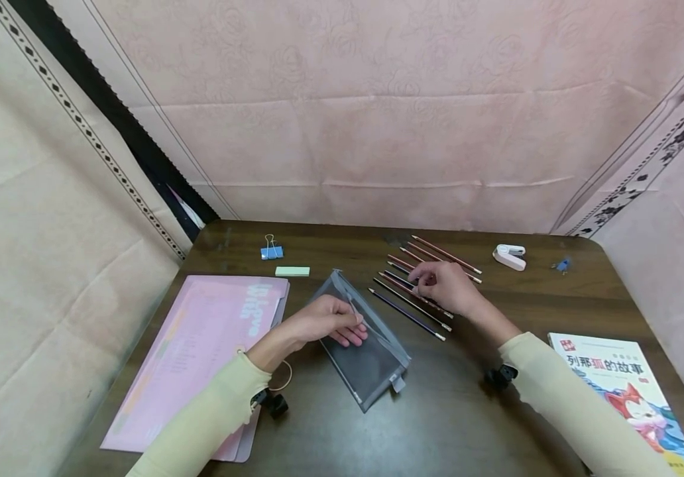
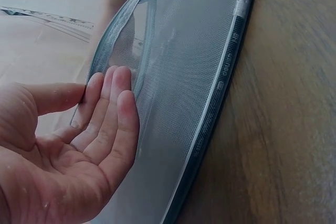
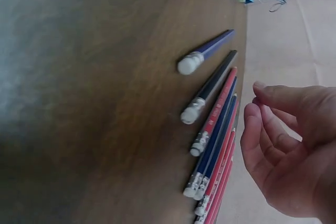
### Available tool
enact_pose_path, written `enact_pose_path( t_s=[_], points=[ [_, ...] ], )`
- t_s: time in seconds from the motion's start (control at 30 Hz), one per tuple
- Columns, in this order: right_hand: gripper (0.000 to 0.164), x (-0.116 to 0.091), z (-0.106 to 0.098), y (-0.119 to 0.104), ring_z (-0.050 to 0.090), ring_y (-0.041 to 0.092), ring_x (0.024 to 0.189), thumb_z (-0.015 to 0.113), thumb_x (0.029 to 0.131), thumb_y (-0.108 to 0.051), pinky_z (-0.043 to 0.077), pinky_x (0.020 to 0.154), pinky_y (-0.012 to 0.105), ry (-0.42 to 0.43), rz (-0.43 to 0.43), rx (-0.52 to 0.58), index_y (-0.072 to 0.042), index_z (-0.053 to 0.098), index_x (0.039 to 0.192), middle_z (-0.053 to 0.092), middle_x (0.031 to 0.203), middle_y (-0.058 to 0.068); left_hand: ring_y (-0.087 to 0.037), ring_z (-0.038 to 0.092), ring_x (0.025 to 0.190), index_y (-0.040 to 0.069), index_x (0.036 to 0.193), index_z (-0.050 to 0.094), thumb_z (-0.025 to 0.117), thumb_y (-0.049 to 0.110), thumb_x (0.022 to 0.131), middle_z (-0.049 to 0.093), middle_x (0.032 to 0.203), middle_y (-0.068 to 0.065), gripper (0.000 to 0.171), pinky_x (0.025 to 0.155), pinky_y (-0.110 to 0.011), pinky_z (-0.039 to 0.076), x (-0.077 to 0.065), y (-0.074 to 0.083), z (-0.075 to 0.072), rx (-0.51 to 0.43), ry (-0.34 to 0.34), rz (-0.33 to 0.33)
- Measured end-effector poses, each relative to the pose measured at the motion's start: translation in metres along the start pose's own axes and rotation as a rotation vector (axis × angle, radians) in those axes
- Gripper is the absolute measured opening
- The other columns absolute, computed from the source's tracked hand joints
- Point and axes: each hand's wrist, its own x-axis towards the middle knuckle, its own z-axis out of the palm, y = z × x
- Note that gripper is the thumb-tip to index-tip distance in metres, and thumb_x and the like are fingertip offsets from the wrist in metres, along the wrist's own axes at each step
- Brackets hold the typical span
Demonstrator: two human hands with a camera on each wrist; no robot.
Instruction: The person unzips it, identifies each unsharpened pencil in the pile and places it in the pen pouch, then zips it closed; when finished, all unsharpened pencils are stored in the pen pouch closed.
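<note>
My left hand [image 1: 333,321] pinches the opening edge of a grey mesh zip pouch [image 1: 372,361] between thumb and forefinger, its other fingers extended. Through the mesh in the left wrist view, a dark pencil [image 2: 212,98] with a white eraser end lies along one side of the pouch. To the right, my right hand [image 1: 445,286] hovers over several pencils [image 1: 410,313] laid side by side, red, dark blue and black, eraser ends towards me. Its fingers are loosely bent, and the right wrist view shows nothing held between thumb and fingertips.
A pink folder [image 1: 199,358] lies left of the pouch. Behind are a blue binder clip [image 1: 272,252] and a pale green strip [image 1: 292,271]. Further right are a white stapler [image 1: 510,257], a small blue item [image 1: 562,265] and a picture book [image 1: 628,391]. Cloth hangs behind the table.
</note>
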Motion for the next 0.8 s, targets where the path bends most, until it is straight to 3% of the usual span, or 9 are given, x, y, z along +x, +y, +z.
enact_pose_path(
  t_s=[0.27, 0.5, 0.8],
  points=[
    [0.025, -0.009, 0.010, -0.009, 0.059, 0.004, 0.065, 0.078, 0.080, -0.018, 0.048, 0.059, 0.025, -0.037, -0.059, -0.127, -0.023, 0.074, 0.105, 0.068, 0.073, -0.012, -0.024, 0.073, 0.093, 0.002, 0.106, 0.069, 0.058, 0.023, 0.096, 0.074, 0.102, -0.014, 0.025, 0.081, -0.037, 0.060, 0.000, -0.002, 0.001, 0.001, -0.015, 0.006],
    [0.024, -0.013, 0.017, -0.021, 0.063, 0.005, 0.071, 0.077, 0.080, -0.014, 0.052, 0.062, 0.027, -0.026, -0.120, -0.214, -0.018, 0.074, 0.103, 0.071, 0.078, -0.007, -0.024, 0.073, 0.093, 0.001, 0.106, 0.069, 0.057, 0.022, 0.097, 0.074, 0.101, -0.015, 0.026, 0.081, -0.037, 0.060, 0.001, -0.004, 0.001, -0.005, -0.010, 0.006],
    [0.024, -0.012, 0.019, -0.022, 0.060, 0.003, 0.069, 0.076, 0.080, -0.013, 0.051, 0.060, 0.026, -0.070, -0.118, -0.271, -0.017, 0.074, 0.104, 0.070, 0.077, -0.008, -0.024, 0.073, 0.093, 0.001, 0.105, 0.069, 0.058, 0.022, 0.096, 0.074, 0.102, -0.014, 0.025, 0.080, -0.037, 0.060, 0.000, -0.003, 0.001, -0.005, -0.015, 0.003]
  ],
)
